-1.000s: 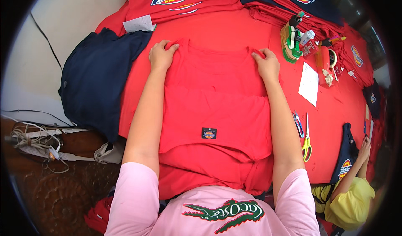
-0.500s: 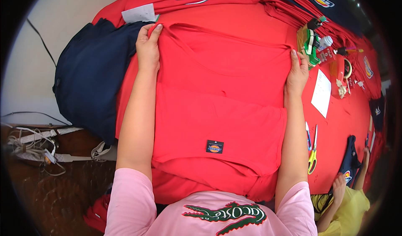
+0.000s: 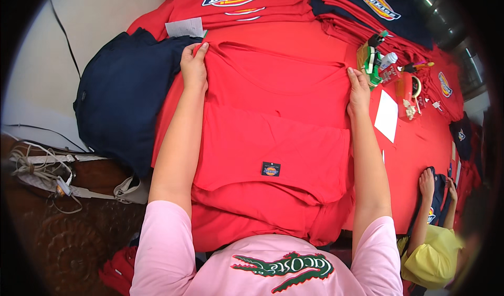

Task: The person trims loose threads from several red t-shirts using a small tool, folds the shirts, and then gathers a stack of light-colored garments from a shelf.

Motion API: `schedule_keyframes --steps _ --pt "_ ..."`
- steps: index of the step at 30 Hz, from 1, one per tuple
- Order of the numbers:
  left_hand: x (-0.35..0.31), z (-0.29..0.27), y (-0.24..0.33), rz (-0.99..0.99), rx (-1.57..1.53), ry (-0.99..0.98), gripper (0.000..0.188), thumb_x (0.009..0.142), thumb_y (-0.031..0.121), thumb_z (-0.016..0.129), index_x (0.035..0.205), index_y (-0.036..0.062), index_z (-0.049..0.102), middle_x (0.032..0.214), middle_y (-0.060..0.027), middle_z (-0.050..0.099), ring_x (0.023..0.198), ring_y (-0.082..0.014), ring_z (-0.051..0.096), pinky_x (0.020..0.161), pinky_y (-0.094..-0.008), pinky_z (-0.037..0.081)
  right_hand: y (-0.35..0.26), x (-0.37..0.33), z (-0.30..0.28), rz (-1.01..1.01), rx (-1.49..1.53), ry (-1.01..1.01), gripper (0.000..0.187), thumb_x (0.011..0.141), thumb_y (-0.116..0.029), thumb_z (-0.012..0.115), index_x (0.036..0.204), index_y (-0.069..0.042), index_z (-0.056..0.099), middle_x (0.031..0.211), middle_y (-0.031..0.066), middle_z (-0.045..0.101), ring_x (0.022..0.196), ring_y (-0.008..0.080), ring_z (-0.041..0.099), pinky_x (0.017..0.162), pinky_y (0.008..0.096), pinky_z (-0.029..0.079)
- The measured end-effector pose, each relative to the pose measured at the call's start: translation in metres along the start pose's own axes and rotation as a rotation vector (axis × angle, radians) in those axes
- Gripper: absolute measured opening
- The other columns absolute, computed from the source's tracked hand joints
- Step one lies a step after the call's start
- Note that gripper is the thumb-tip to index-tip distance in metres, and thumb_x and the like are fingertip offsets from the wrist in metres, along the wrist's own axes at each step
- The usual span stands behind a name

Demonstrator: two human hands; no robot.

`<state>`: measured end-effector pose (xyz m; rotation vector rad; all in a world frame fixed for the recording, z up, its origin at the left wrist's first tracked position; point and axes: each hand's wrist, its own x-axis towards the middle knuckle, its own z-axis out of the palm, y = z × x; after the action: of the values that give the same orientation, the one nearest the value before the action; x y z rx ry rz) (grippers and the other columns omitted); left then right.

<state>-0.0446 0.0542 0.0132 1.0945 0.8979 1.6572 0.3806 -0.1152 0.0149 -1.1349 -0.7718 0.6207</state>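
A red T-shirt (image 3: 275, 133) lies spread in front of me on more red fabric, its lower part folded over and a small dark square label showing on it. My left hand (image 3: 194, 67) pinches its far left corner between thumb and fingers. At the far right corner my right hand (image 3: 358, 91) grips the cloth the same way. Between the two hands the far edge is stretched and slightly slack, with a curved opening below it. Bunched navy garments (image 3: 126, 96) lie just left of my left forearm.
Stacked red shirts (image 3: 286, 4) and navy-and-red shirts (image 3: 341, 4) stand at the back. Right of my right hand are a green tape dispenser (image 3: 371, 67), a tape roll (image 3: 416, 87) and white paper (image 3: 386, 116). A co-worker in yellow (image 3: 433, 256) handles a navy garment; cables (image 3: 39, 172) lie at left.
The far edge of the T-shirt spans slightly less width, with my right hand closer to the left. My right forearm now covers the yellow scissors. The co-worker's hands have moved up.
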Motion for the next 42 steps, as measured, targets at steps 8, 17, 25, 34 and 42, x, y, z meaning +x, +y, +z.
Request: schedule_keyframes --steps 8,17,25,34,42 --pt "-0.145 -0.110 0.171 0.166 0.299 -0.357 0.021 0.093 -0.011 0.063 0.111 -0.0024 0.068 0.113 -0.0100 0.072 0.112 -0.0171 0.067 0.102 -0.0327 0.051 -0.159 -0.193 -0.063 -0.108 -0.386 -0.273 0.020 0.090 0.017 0.061 0.105 0.004 0.065 0.111 0.0136 0.073 0.109 0.0215 0.070 0.100 0.0356 0.055" --pt "-0.297 -0.198 0.143 0.203 0.821 -0.351 0.018 0.083 -0.009 0.072 0.094 0.0048 0.076 0.103 -0.0046 0.078 0.119 -0.0271 0.065 0.109 -0.0403 0.045 -0.112 -0.348 -0.068 -0.228 -0.801 -0.331 0.019 0.083 0.017 0.065 0.088 -0.001 0.070 0.101 0.0107 0.076 0.116 0.0300 0.070 0.104 0.0419 0.052" --pt "-0.300 -0.201 0.131 0.265 0.801 -0.307 0.014 0.084 -0.007 0.073 0.088 0.0066 0.074 0.101 -0.0029 0.078 0.115 -0.0248 0.066 0.107 -0.0397 0.047 -0.097 -0.346 -0.079 -0.236 -0.730 -0.319 0.020 0.084 0.017 0.066 0.088 -0.001 0.070 0.103 0.0111 0.077 0.116 0.0289 0.071 0.108 0.0436 0.051" --pt "-0.297 -0.194 0.138 0.248 0.873 -0.333 0.016 0.080 -0.007 0.071 0.085 0.0083 0.075 0.100 -0.0025 0.078 0.113 -0.0254 0.066 0.105 -0.0386 0.047 -0.099 -0.348 -0.083 -0.244 -0.723 -0.345 0.014 0.087 0.012 0.065 0.093 0.001 0.071 0.105 0.0128 0.077 0.119 0.0293 0.069 0.109 0.0433 0.050" --pt "-0.205 -0.116 0.176 0.420 0.885 -0.422 0.009 0.091 0.010 0.068 0.091 0.0028 0.074 0.106 -0.0108 0.074 0.110 -0.0262 0.066 0.102 -0.0385 0.046 -0.125 -0.237 -0.065 -0.071 -0.592 -0.155 0.020 0.106 -0.009 0.060 0.116 0.004 0.071 0.101 0.0080 0.073 0.098 0.0161 0.070 0.088 0.0295 0.055"
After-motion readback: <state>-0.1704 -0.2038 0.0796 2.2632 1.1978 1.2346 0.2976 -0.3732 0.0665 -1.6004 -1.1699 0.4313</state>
